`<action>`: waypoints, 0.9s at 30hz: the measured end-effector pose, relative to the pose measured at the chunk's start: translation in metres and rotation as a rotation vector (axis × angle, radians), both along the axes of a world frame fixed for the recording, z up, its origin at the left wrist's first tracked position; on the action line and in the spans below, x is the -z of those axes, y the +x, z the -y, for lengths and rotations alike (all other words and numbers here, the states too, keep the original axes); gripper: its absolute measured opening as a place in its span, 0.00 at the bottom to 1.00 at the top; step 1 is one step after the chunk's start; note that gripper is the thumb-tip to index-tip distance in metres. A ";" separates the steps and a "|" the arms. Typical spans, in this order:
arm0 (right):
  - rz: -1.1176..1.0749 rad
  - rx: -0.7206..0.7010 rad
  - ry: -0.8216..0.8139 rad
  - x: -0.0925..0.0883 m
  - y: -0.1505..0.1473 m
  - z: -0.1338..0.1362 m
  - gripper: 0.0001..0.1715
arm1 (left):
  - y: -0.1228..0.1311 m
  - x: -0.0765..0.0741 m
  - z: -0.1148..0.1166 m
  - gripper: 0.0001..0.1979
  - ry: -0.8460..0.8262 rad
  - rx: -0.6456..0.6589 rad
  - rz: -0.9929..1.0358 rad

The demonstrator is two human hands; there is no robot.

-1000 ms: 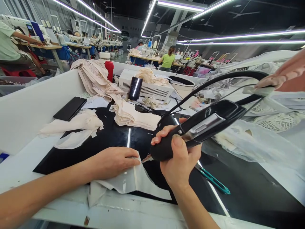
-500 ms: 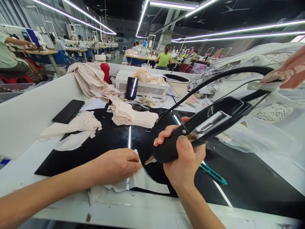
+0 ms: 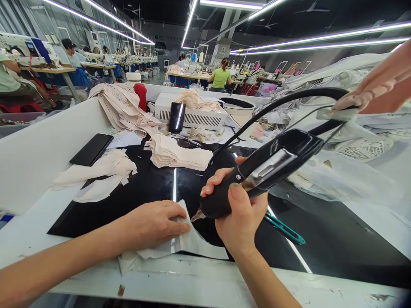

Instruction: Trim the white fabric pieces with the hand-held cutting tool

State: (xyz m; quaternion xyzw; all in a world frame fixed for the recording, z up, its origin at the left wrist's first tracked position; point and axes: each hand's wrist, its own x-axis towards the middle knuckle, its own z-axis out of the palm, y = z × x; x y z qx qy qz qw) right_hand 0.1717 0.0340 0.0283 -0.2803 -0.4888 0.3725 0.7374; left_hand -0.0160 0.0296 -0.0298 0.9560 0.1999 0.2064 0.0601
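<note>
My right hand [image 3: 240, 209] is wrapped round a black corded handheld tool [image 3: 272, 160], which looks like an ultrasonic cutter. Its thumb rests by the silver lever on the tool's side. The pointed metal tip [image 3: 197, 215] angles down to the left, close to the edge of a pale fabric piece [image 3: 204, 243]; whether they touch is unclear. Fingers closed together, my left hand [image 3: 160, 224] grips the same fabric near the front of the black work surface [image 3: 141, 188]. Part of the fabric is hidden beneath that hand.
Stacked cream fabric pieces [image 3: 180, 154] lie behind my hands, with loose cloth [image 3: 105, 173] and a black phone [image 3: 92, 149] leftward. Teal snips [image 3: 285, 229] lie at right. Another person's hand [image 3: 362, 96] is by the looped cable [image 3: 298, 92]. A vented white box [image 3: 202, 117] stands behind.
The handheld tool and my right hand have shifted a little left, bringing the tip closer to the fabric edge. The other person's hand has also moved left. My left hand stays nearly in place.
</note>
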 end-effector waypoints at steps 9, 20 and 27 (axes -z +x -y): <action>-0.018 -0.010 0.018 -0.002 0.003 0.007 0.21 | -0.002 -0.002 0.000 0.12 0.008 0.011 -0.015; -0.026 0.003 0.006 -0.007 0.014 0.018 0.21 | -0.003 -0.011 0.002 0.10 0.042 0.036 -0.023; -0.025 0.035 0.004 -0.006 0.030 0.030 0.24 | 0.013 -0.017 0.014 0.11 -0.046 -0.024 0.053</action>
